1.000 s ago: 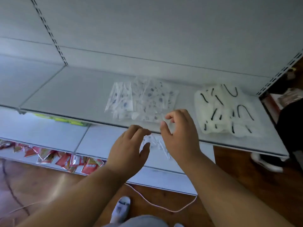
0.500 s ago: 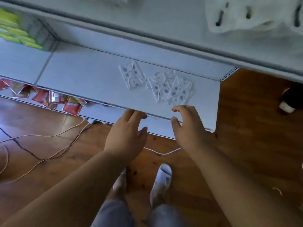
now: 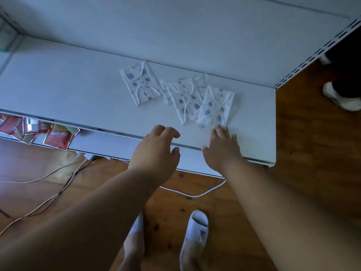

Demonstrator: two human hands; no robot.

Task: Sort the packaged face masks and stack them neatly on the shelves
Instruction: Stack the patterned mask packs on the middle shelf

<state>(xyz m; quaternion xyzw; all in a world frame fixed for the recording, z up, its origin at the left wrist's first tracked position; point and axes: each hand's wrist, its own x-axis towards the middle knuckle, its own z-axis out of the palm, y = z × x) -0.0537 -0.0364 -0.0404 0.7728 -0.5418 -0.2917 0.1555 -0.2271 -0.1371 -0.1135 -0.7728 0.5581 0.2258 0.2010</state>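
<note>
Packaged face masks, blue-patterned, lay on a low white shelf [image 3: 58,90]. One single pack [image 3: 141,83] sat alone to the left, roughly flat and angled. Just right of it was a loose pile [image 3: 199,100] of several packs, overlapping and fanned out at different angles, not squared up. Exact count in the pile couldn't be told because of the overlap.

Right hand [image 3: 222,147] was at the front of the shelf, fingers mostly straight and spread, fingertips [image 3: 219,131] touching or just reaching the near edge of the pile's front pack. It held nothing. Left hand [image 3: 156,151] hovered over the shelf's front edge, near the pile but apart from it, fingers loosely curled and relaxed, also gripping nothing.

Progress, judged from the layout: masks were on a shelf but not neatly stacked. The pile needed gathering and aligning, and the lone pack needed joining to it or its own stack. Sorting looked early to midway on this shelf.

Further out: red packets [image 3: 56,136] sat on a lower level at left, cables [image 3: 48,173] ran across the wood floor, the person's white slippers [image 3: 195,229] showed below, and another person's shoe [image 3: 343,98] at far right.
</note>
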